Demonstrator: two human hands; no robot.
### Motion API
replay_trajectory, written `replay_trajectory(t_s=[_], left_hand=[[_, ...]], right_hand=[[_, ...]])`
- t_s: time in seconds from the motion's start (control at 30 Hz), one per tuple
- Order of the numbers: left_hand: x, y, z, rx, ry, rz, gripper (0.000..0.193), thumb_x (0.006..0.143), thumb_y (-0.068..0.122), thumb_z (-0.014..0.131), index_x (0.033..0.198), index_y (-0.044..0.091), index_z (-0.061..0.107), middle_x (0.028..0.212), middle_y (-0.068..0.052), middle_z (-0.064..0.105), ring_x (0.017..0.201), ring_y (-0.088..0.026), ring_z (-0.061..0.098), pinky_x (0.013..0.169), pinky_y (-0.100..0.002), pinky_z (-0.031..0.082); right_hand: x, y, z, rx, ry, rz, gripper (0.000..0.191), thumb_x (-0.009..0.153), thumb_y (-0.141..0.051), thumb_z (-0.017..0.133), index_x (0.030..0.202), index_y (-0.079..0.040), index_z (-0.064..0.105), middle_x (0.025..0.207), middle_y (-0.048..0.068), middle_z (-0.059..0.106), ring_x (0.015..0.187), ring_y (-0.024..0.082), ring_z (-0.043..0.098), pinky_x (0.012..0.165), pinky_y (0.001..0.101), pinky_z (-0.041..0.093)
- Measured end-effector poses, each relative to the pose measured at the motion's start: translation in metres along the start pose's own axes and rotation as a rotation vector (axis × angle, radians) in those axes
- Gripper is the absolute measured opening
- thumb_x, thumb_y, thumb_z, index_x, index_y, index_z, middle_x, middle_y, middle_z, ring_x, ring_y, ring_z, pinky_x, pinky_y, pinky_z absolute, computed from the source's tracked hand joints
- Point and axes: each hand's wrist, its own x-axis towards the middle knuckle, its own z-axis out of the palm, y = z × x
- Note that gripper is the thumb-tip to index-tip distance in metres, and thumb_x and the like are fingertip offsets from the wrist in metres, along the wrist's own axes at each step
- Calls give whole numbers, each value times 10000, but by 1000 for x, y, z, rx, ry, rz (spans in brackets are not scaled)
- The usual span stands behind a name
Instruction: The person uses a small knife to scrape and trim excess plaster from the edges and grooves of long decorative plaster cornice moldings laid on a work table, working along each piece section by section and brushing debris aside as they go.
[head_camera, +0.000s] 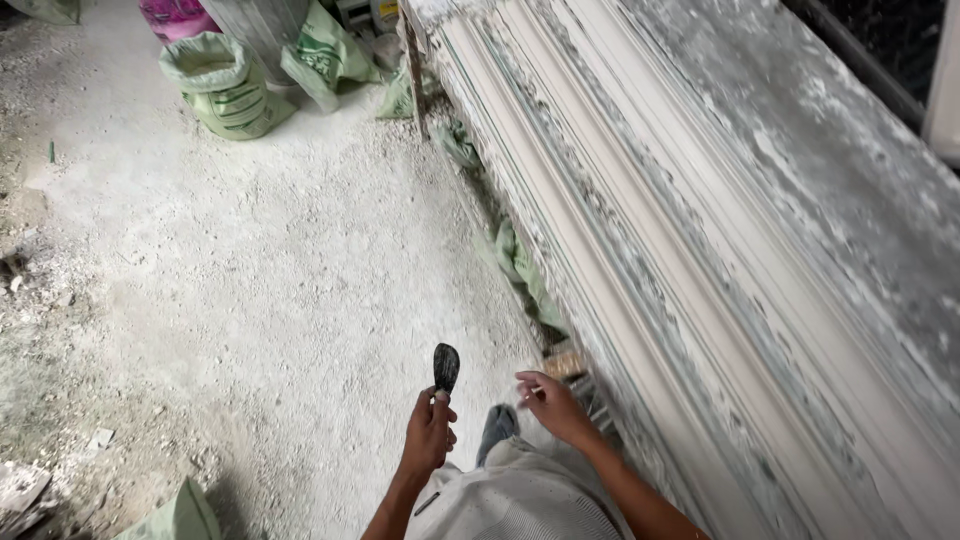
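The left hand (428, 432) is clenched around the handle of one small dark trowel-like tool (446, 367), its rounded blade pointing up and away from the body, with the forearm rising from the bottom edge of the view. The right hand (553, 405) holds nothing; its fingers are loosely spread and slightly curled, hovering just beside the near lower edge of the long moulding bench (640, 250), with the forearm angled in from the lower right. Between the two hands shows one shoe (497, 427) above pale trousers. The bench carries long white plaster mouldings running away toward the top of the view, too close-packed to count. On the dusty floor (250, 280), two green sacks (222, 85) stand near the bench's far end, one open and rolled down. A third green sack (185, 515) lies at the bottom left.
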Motion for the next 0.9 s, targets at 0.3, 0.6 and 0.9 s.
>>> replay_trajectory(t_s=[0.3, 0.6, 0.9], left_hand=[[148, 79, 0, 54, -14, 79, 322, 1021, 349, 499, 1090, 36, 536, 926, -64, 774, 790, -114, 702, 649, -289, 559], [325, 247, -17, 182, -307, 249, 293, 1010, 254, 613, 1068, -31, 572, 871, -90, 699, 796, -141, 692, 675, -315, 591], [428, 387, 8, 458, -423, 298, 382, 1056, 335, 538, 1087, -12, 693, 919, -123, 773, 762, -204, 738, 705, -341, 591]], right_hand=[[174, -5, -20, 28, -247, 36, 285, 985, -175, 664, 1217, -18, 611, 1215, 112, 697, 1089, 166, 683, 954, 351, 567], [349, -72, 1, -31, -150, -47, 881, 929, -193, 721, 1584, -99, 139, 1409, 152, 459, 1117, 216, 670, 946, 381, 534], [457, -124, -57, -62, 166, 222, 579, 910, -125, 634, 1450, -167, 430, 1009, 131, 752, 802, 286, 742, 761, 396, 568]])
